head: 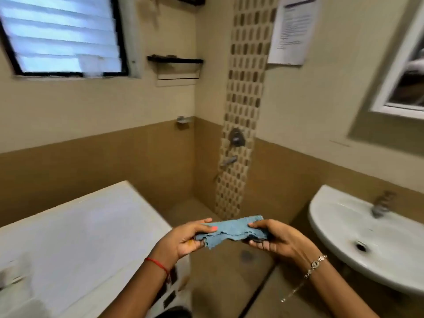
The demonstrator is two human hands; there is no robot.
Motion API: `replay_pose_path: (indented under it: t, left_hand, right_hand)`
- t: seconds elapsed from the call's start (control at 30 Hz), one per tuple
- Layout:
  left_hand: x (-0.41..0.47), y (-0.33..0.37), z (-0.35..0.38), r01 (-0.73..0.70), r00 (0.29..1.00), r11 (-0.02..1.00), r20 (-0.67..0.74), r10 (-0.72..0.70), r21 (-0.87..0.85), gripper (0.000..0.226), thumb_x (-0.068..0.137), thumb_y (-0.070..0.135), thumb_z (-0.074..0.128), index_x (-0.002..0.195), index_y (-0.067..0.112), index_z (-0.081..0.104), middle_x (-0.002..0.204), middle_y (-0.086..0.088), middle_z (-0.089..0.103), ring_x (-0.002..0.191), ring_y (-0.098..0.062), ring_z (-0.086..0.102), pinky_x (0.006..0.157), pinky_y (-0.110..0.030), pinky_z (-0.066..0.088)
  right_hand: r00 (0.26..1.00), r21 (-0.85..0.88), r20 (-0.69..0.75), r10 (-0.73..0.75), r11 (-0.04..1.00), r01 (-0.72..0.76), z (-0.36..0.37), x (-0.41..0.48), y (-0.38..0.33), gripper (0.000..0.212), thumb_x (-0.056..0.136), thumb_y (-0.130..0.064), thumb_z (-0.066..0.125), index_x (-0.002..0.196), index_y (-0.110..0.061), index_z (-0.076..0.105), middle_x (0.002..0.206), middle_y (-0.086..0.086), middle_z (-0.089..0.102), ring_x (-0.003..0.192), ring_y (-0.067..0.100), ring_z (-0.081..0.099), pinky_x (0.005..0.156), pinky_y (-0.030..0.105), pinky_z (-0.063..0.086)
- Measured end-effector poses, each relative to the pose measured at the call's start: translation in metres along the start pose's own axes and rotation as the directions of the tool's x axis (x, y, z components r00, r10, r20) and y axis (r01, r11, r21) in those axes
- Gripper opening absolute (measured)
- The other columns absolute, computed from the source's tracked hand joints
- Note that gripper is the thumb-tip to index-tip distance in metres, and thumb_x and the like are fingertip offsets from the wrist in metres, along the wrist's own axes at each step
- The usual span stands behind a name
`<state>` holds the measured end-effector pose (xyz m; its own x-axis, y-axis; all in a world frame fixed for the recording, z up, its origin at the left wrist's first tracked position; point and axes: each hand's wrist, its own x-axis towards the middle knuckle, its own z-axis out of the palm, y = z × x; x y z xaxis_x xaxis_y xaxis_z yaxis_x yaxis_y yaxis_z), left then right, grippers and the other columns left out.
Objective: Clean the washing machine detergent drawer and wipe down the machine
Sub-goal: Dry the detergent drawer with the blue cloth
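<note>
Both hands' fingers pinch cloth ends.

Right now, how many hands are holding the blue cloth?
2. The left hand pinches the left end of the blue cloth; the right hand grips its right end, nearer the sink.

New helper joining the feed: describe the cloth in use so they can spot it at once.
Look low in the view, between the white washer on the left and the white sink on the right. There the left hand and right hand hold the cloth stretched between them. It is the only blue fabric in view, with a ragged lower edge.
</note>
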<state>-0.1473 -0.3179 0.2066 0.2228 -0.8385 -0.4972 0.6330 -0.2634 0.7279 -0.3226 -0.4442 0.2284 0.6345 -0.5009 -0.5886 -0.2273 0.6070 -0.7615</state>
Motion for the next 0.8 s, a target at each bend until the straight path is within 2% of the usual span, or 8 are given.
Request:
replay_pose_path:
  t: [0.1, 0.2, 0.37, 0.43, 0.5, 0.6, 0.67, 0.8]
  left_hand:
    - [0.06, -0.024, 0.08, 0.039, 0.997, 0.994, 0.07, -0.046, 0.102, 0.045, 0.085, -0.014, 0.053, 0.128, -0.003, 0.044, 0.092, -0.019, 0.062, 0.062, -0.022, 0.069, 0.052, -0.028, 0.058]
    - [0.103, -0.051, 0.157, 0.022, 0.992, 0.986, 0.119, -0.042, 0.167, 0.048, 0.083, -0.013, 0.056, 0.128, -0.007, 0.042, 0.09, -0.02, 0.062, 0.056, -0.018, 0.068, 0.05, -0.028, 0.057]
    - [0.144, -0.097, 0.275, -0.068, 0.977, 0.952, 0.212, 0.003, 0.299, 0.038, 0.083, -0.01, 0.059, 0.12, -0.009, 0.05, 0.066, -0.011, 0.067, 0.042, -0.009, 0.063, 0.038, -0.019, 0.05]
    - [0.154, -0.112, 0.315, -0.11, 0.966, 0.933, 0.259, 0.018, 0.343, 0.038, 0.082, -0.009, 0.06, 0.119, -0.002, 0.054, 0.076, -0.01, 0.063, 0.039, -0.005, 0.06, 0.034, -0.014, 0.044]
    - [0.166, -0.124, 0.348, -0.139, 0.943, 0.926, 0.331, 0.016, 0.35, 0.036, 0.081, -0.01, 0.06, 0.113, 0.005, 0.057, 0.083, -0.012, 0.061, 0.044, -0.007, 0.062, 0.037, -0.015, 0.046]
    - [0.19, -0.141, 0.395, -0.147, 0.91, 0.916, 0.414, -0.023, 0.373, 0.028, 0.082, -0.009, 0.06, 0.1, 0.012, 0.062, 0.092, -0.014, 0.063, 0.068, -0.021, 0.067, 0.054, -0.027, 0.059]
    - [0.207, -0.149, 0.423, -0.151, 0.892, 0.908, 0.449, -0.045, 0.391, 0.025, 0.083, -0.008, 0.06, 0.101, 0.009, 0.063, 0.093, -0.014, 0.064, 0.075, -0.024, 0.066, 0.061, -0.03, 0.06]
    - [0.254, -0.164, 0.481, -0.226, 0.837, 0.872, 0.544, -0.054, 0.434, 0.032, 0.085, -0.009, 0.057, 0.112, 0.006, 0.06, 0.088, -0.011, 0.062, 0.054, -0.008, 0.063, 0.042, -0.017, 0.049]
  right_hand:
    - [0.996, 0.12, -0.089, 0.007, 0.993, 0.004, -0.092, -0.021, -0.005, 0.014, 0.094, 0.002, 0.04, 0.098, 0.008, 0.053, 0.076, 0.024, 0.069, 0.059, 0.034, 0.069, 0.046, 0.044, 0.056]
    - [0.979, 0.24, -0.197, -0.043, 0.967, 0.09, -0.17, -0.048, -0.006, 0.016, 0.094, 0.003, 0.04, 0.105, 0.008, 0.05, 0.09, 0.026, 0.067, 0.068, 0.038, 0.07, 0.055, 0.053, 0.054]
    - [0.912, 0.353, -0.393, -0.117, 0.897, 0.267, -0.269, -0.098, -0.001, 0.013, 0.094, 0.003, 0.042, 0.103, 0.006, 0.051, 0.098, 0.027, 0.062, 0.068, 0.036, 0.069, 0.055, 0.049, 0.057]
    - [0.878, 0.384, -0.458, -0.137, 0.861, 0.334, -0.302, -0.112, 0.002, 0.015, 0.094, 0.003, 0.043, 0.106, 0.008, 0.051, 0.101, 0.028, 0.061, 0.068, 0.036, 0.07, 0.052, 0.046, 0.058]
    - [0.833, 0.403, -0.532, -0.153, 0.819, 0.408, -0.331, -0.124, 0.003, 0.014, 0.093, 0.004, 0.044, 0.104, 0.009, 0.052, 0.099, 0.028, 0.062, 0.065, 0.034, 0.07, 0.05, 0.042, 0.058]
    - [0.762, 0.401, -0.621, -0.184, 0.761, 0.51, -0.376, -0.136, 0.002, 0.014, 0.092, 0.005, 0.046, 0.1, 0.012, 0.053, 0.085, 0.026, 0.068, 0.064, 0.032, 0.07, 0.049, 0.039, 0.058]
    - [0.727, 0.377, -0.655, -0.203, 0.746, 0.549, -0.404, -0.14, -0.002, 0.013, 0.092, 0.005, 0.046, 0.099, 0.013, 0.054, 0.077, 0.024, 0.07, 0.064, 0.031, 0.07, 0.049, 0.037, 0.058]
    - [0.638, 0.3, -0.734, -0.234, 0.73, 0.614, -0.47, -0.133, -0.02, 0.016, 0.091, 0.005, 0.048, 0.105, 0.013, 0.053, 0.076, 0.022, 0.07, 0.061, 0.028, 0.07, 0.048, 0.034, 0.057]
